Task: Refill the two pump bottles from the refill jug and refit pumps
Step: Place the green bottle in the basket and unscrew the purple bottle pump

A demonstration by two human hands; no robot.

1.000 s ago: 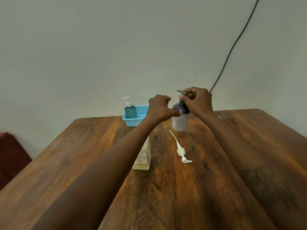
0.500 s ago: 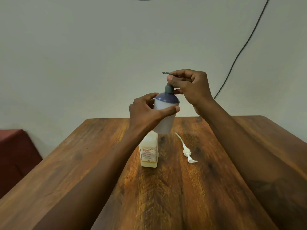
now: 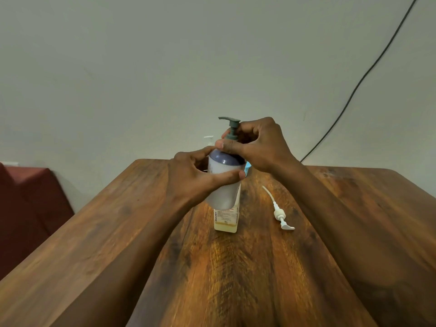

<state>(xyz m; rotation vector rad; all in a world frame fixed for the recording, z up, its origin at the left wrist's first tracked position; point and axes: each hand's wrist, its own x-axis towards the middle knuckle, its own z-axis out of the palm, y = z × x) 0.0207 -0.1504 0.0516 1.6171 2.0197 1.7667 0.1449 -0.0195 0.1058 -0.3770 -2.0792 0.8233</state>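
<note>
Above the wooden table the pump bottle is held near upright, its body gripped by the left hand, its pump collar directly above pinched by the right hand, apparently for turning.

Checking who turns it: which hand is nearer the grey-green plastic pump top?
Right. The right hand pinches the grey-green pump top; the left hand grips the white plastic bottle below.

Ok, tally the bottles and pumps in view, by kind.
Bottles: 2, the pale bottle in the left hand and the labelled bottle of yellow liquid standing behind it.
Pumps: 3, the grey pump on the pale bottle, the loose white pump lying flat, and a white pump tip behind the hands.
Total: 5.
</note>
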